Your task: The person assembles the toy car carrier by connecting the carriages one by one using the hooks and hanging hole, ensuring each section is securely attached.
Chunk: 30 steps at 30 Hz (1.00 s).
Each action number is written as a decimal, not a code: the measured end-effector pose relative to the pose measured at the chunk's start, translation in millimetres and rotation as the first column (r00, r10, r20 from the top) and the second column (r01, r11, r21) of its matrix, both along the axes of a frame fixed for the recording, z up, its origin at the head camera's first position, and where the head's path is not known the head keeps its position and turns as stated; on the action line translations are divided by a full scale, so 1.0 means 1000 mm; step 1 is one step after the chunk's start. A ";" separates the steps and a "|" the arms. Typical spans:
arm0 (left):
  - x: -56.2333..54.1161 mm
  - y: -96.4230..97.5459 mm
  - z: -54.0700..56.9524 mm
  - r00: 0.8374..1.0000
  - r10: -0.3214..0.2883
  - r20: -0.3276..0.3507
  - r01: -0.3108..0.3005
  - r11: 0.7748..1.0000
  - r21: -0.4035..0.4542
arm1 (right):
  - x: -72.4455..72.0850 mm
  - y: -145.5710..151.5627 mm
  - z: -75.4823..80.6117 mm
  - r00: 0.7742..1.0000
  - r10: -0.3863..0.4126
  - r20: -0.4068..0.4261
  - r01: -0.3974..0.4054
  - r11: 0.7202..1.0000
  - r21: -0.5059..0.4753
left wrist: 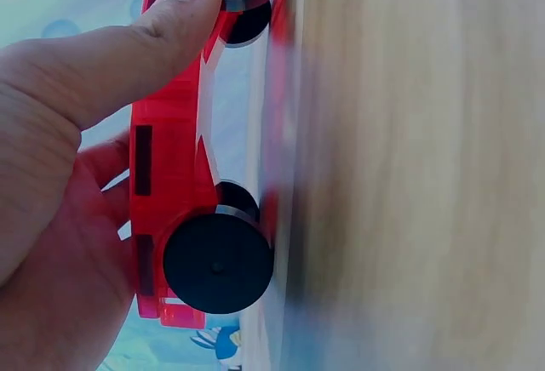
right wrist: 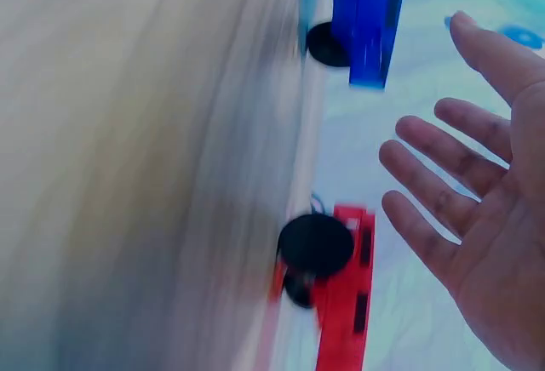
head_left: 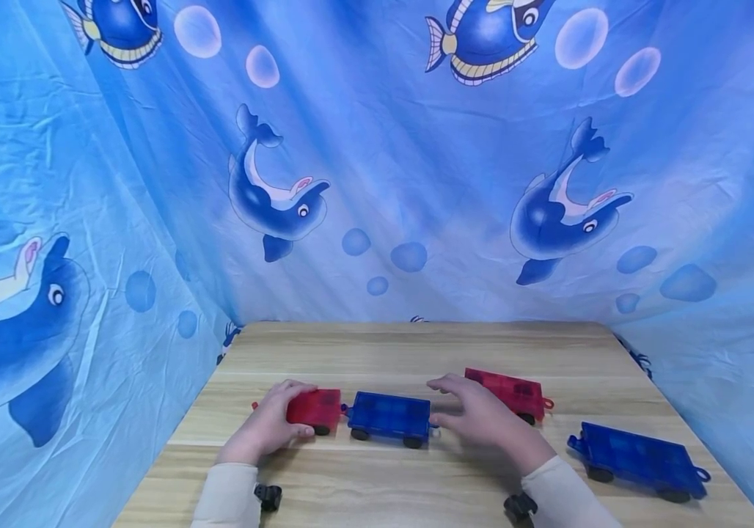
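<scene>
My left hand (head_left: pixel 276 419) grips a red toy train car (head_left: pixel 321 408) from above, thumb on its near side and fingers over the far side. In the left wrist view, black wheels (left wrist: pixel 219 262) show under the red body. End to end with it, on its right, stands a blue toy train car (head_left: pixel 390 415), their hooks meeting. My right hand (head_left: pixel 482 418) is just past the blue car's right end, its fingers spread and nothing held. Behind that hand a second red train car (head_left: pixel 515 392) stands at an angle, partly covered by it.
A second blue train car (head_left: pixel 637 458) stands at the right of the wooden table (head_left: pixel 377 480), a loop at its right end. Cloth printed with dolphins (head_left: pixel 278 194) and fish hangs behind the table and along both sides.
</scene>
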<state>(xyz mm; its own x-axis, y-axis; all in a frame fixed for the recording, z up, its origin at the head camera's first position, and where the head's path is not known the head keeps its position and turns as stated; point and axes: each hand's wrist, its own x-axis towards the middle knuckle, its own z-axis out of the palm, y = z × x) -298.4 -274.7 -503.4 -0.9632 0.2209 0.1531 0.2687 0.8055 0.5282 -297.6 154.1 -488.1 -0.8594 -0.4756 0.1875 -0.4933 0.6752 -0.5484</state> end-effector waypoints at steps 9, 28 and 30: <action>-0.003 -0.008 -0.002 1.000 -0.007 -0.014 0.008 0.999 0.032 | 0.011 0.040 -0.004 0.982 -0.158 -0.107 0.155 0.987 -0.040; 0.000 -0.025 -0.001 0.998 0.052 0.038 -0.053 0.998 0.043 | 0.009 0.103 -0.014 0.940 -0.291 -0.177 0.290 0.956 -0.030; 0.000 -0.027 0.000 0.998 0.053 0.036 -0.054 0.998 0.040 | 0.009 0.105 -0.014 0.941 -0.289 -0.175 0.291 0.957 -0.014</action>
<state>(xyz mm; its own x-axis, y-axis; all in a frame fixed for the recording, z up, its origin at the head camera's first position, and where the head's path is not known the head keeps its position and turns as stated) -298.2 -301.2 -503.2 -0.9784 0.1631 0.1274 0.2068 0.7957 0.5693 -288.1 259.4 -502.2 -0.9153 -0.2134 0.3416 -0.3615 0.8092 -0.4631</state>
